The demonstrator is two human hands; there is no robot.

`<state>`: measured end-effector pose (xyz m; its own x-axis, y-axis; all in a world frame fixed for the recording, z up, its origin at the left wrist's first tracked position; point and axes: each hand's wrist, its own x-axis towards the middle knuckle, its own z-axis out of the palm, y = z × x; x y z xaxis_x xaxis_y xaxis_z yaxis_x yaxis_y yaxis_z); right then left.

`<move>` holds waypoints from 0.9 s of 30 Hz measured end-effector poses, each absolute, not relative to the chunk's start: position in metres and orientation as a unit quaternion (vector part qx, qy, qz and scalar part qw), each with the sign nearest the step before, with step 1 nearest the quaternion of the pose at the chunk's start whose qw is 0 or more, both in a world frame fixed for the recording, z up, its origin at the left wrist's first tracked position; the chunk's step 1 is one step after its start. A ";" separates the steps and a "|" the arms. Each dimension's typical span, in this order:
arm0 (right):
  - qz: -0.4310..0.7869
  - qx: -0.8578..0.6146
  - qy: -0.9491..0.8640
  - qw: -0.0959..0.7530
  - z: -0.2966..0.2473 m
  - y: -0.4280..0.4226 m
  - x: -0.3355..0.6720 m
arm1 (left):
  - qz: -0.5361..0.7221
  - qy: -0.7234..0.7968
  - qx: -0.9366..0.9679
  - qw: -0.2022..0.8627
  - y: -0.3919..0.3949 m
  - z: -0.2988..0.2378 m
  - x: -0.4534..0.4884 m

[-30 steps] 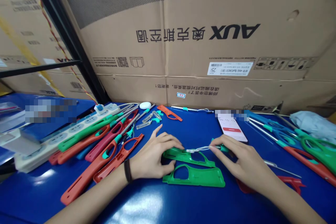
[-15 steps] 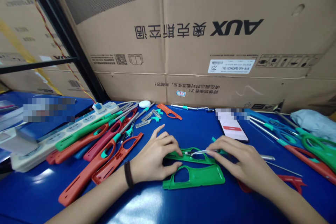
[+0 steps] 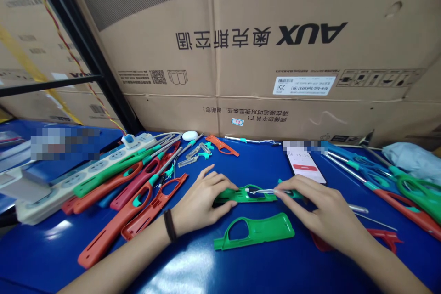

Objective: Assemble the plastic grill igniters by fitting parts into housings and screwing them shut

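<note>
The left hand [image 3: 201, 202] rests half-curled on a green plastic lighter shell [image 3: 246, 195], its long axis running 9 to 3. The right hand [image 3: 322, 206] pinches a white wire [image 3: 265, 191] at the shell's 3 o'clock end

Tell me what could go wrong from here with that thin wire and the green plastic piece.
The thin white wire, pinched by the right hand, looks fine and could slip from the fingers. The left hand pins the green plastic lighter shell on a glossy blue table, so the shell might skid if that pressure eases. The loose green shell half lies close beside the right hand, which could nudge it.
</note>
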<state>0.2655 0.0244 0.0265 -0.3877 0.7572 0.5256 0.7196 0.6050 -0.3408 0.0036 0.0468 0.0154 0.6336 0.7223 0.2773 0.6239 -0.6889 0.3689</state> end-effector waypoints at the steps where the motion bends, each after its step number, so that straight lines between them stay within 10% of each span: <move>1: 0.031 -0.442 -0.835 0.327 0.026 0.025 0.266 | 0.203 0.371 0.898 0.123 0.046 0.016 0.004; 27: 0.060 -0.507 -0.831 0.220 0.015 0.031 0.272 | 0.194 0.328 0.915 0.131 0.043 0.012 0.006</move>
<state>0.2718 0.0311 0.0150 -0.3889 0.8691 0.3056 0.8166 0.4788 -0.3225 0.0059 0.0434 0.0124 0.7095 0.6514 0.2690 0.5496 -0.7503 0.3674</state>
